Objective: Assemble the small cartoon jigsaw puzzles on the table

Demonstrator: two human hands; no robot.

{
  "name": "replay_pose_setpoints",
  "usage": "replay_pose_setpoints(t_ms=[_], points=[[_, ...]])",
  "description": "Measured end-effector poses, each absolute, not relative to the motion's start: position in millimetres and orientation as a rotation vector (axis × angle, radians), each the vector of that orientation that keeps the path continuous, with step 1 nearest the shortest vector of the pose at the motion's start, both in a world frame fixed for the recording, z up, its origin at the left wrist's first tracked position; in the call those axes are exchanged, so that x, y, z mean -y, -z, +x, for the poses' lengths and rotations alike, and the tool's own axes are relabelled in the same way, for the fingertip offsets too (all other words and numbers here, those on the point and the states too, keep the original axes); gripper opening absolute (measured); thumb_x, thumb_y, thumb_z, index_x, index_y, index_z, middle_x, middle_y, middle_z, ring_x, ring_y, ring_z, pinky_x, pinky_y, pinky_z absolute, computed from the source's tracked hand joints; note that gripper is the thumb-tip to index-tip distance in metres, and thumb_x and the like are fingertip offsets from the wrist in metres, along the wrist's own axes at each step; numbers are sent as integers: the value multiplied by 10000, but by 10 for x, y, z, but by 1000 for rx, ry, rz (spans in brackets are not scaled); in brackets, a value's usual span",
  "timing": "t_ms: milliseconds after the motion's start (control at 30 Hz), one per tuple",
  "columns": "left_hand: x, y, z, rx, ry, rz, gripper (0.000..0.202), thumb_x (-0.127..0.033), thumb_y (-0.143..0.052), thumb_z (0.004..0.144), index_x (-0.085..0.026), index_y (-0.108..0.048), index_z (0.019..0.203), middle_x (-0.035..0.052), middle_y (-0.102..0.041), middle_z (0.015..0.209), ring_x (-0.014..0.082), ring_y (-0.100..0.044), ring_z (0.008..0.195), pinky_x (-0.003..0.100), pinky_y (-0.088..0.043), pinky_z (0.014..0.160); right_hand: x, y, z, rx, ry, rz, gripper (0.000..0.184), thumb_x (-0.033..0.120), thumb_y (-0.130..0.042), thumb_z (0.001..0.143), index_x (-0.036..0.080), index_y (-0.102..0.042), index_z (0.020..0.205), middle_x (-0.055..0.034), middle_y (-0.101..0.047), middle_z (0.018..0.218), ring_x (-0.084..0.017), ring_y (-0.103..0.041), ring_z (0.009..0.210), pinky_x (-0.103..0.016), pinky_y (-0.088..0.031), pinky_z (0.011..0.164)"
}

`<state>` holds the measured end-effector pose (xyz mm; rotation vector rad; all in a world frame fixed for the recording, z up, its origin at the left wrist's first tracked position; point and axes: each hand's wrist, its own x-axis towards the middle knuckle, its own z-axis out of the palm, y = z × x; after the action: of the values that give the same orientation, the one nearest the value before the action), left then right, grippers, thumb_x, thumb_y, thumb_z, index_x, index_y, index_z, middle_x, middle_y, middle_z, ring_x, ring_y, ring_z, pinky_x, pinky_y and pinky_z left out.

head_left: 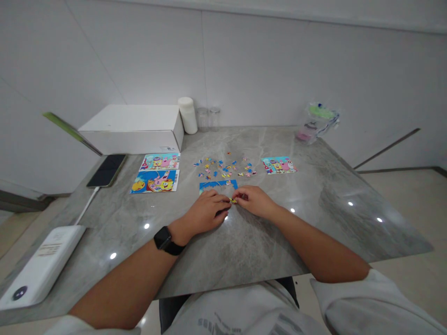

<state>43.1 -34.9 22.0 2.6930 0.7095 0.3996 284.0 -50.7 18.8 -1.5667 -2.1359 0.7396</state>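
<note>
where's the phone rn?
Head view, left side of the table: the phone lies face up just in front of the white box, left of the two picture cards.

Grey marble counter (314, 209) has loose puzzle pieces (225, 168), three cartoon cards (155, 180), a phone (106, 170), white box (134, 128) and power bank (44, 265).

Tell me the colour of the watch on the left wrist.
Black, band and face alike: watch, seen in the head view.

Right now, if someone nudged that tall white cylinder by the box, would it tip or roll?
The white cylinder stands upright and looks taller than wide, so a push near its top would probably tip it. Its round side suggests it would roll afterwards. The white box close beside it might stop it.
</note>
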Motion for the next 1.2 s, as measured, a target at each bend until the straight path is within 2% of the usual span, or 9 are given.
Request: replay_pose_setpoints(t_ms=[333,600,800,1200], points=[[352,-224,437,-720,-405,2691,298,-305,-589,1023,-253,-776,1250,69,-756,1287,263,-616,1121,458,-476,1012,512,-193,2835,2291,-538,-1564,172,168,-656,956,219,-809,1015,-54,-769,974,-193,-670,915,-299,-454,848],[360,-218,432,-717,-431,2684,324,-286,-594,1014,-255,-742,1300,78,-752,1280,258,-625,1123,457,-477,1019,524,-209,2849,2320,-506,-1579,156,235,-670,983,234,-816,1039,-59,-743,983,-199,-668,952,-304,-476,877],[378,-215,444,-733,-409,2691,355,-305,-606,1024,-234,-715,1354,81,-735,1312,270,-614,1164,467,-472,1050,507,-288,2981,2271,-442,-1588,155,170,-665,951,219,-793,1022,-62,-744,998,-206,-675,964,-310,-482,895],[419,-167,520,-779,-393,2717,365,-390,-638,1026,-241,-698,1354,100,-698,1299,291,-597,1201,486,-462,1056,502,-254,3004,2356,-458,-1614,147,178,-705,930,240,-793,1031,-64,-742,1051,-211,-680,1002,-305,-484,893]])
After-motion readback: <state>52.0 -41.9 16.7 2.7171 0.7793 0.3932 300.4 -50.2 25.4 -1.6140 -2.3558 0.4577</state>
